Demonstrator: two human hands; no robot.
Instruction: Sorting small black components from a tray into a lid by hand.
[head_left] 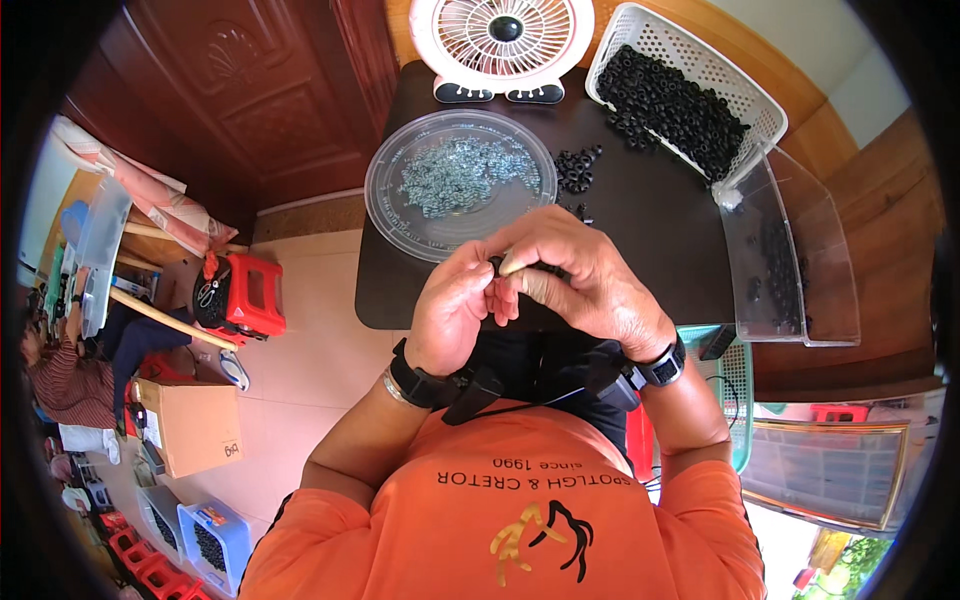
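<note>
Close together over the near edge of the dark table (640, 250), both hands meet at a small black part (496, 264). My left hand (455, 305) pinches it between thumb and fingers. My right hand (590, 275) is closed too, its thumb and forefinger at the same part, with more black showing beneath its curled fingers. The part's exact shape is mostly covered. Just beyond the hands lies a round clear plastic lid or tray (385, 215) holding many small, shiny bluish springlike pieces (465, 175). Loose black ring-shaped parts (577, 170) lie beside it on the table.
A white perforated basket (755, 105) full of black rings (670, 110) stands at the far right. Next to it, a clear plastic bin (830, 265) juts past the table's right edge. A white fan (505, 30) is at the back. Another person (75, 385) sits far left.
</note>
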